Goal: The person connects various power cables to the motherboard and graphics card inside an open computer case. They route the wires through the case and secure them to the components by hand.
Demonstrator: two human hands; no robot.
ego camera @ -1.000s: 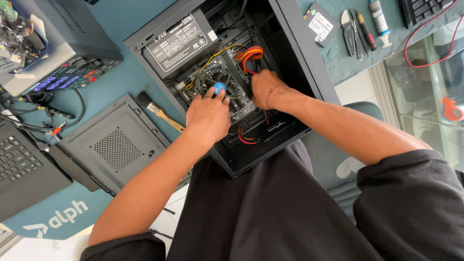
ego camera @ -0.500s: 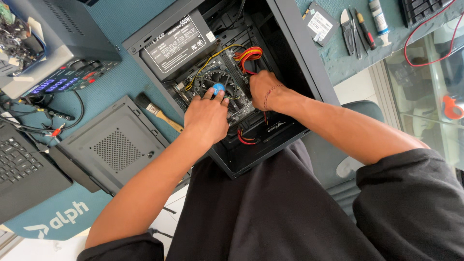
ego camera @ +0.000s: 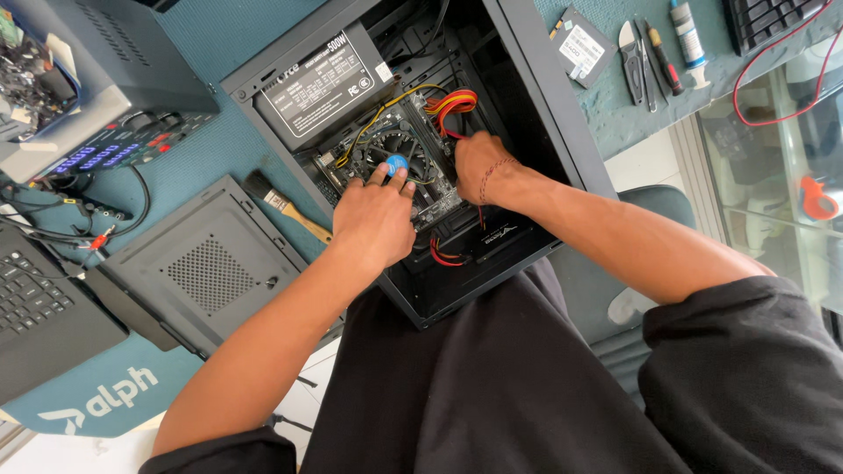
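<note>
A person is working inside an open desktop computer case (ego camera: 562, 167) lying on its side at the centre of the frame, on a teal workbench (ego camera: 211, 149). The left hand (ego camera: 376, 219) is resting fingers spread over the round cooler fan (ego camera: 397, 162) with its blue hub, fingertips touching its rim but clamped on nothing. The right hand (ego camera: 479, 167) is reaching in just right of the fan, fingers curled down among the wiring; whether they are pinching anything cannot be told.

Judging by the scene, the job is partway through: the side panel (ego camera: 206, 268) is already off and lying at lower left of the frame, while the fan, the motherboard (ego camera: 435, 197) and the power supply (ego camera: 320, 83) at the top of the case are all seated in place, cables attached.

A bundle of red and yellow cables (ego camera: 452, 107) is looping over the board directly above the right hand, crowding its reach. A brush (ego camera: 285, 206) is lying between the panel and the case. At upper right of the frame a small drive (ego camera: 581, 46), pliers (ego camera: 634, 51), a screwdriver (ego camera: 663, 60) and a tube (ego camera: 687, 35) are waiting; at upper left, an electronic bench unit (ego camera: 105, 96), with a laptop (ego camera: 39, 312) below it at far left.
</note>
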